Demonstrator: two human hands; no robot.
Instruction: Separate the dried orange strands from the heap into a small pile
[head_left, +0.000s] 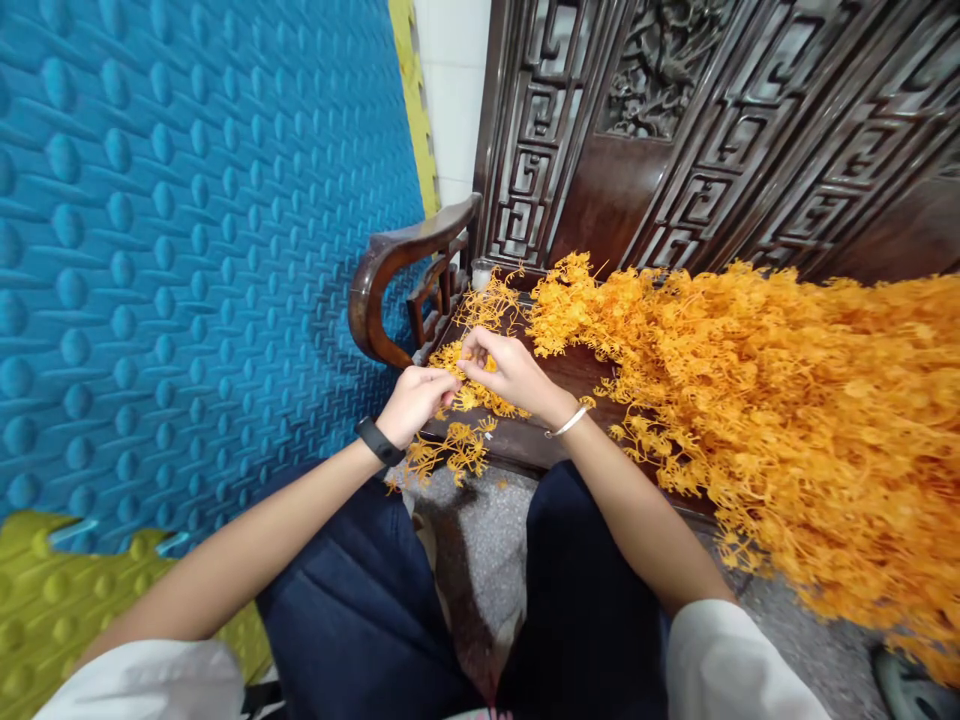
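My left hand (pixel 420 402) is closed, its thumb and fingers pressed together on an orange plastic flower sprig (pixel 454 452) whose thin, curled branches hang below it, past the front edge of the bench seat. Close by, fingertips almost meeting it, is my right hand (pixel 511 374), its thumb and fingers curled in a pinch. What sits in that pinch is too small to make out. Behind and under both hands, loose orange sprigs (pixel 491 305) lie on the dark wooden bench (pixel 581 372).
A large heap of orange plastic sprigs (pixel 810 400) covers the right side and spills over the front edge. The bench's curved armrest (pixel 412 250) stands at the left, its carved back (pixel 611 195) behind. Blue foam matting (pixel 187 250) rises on the left.
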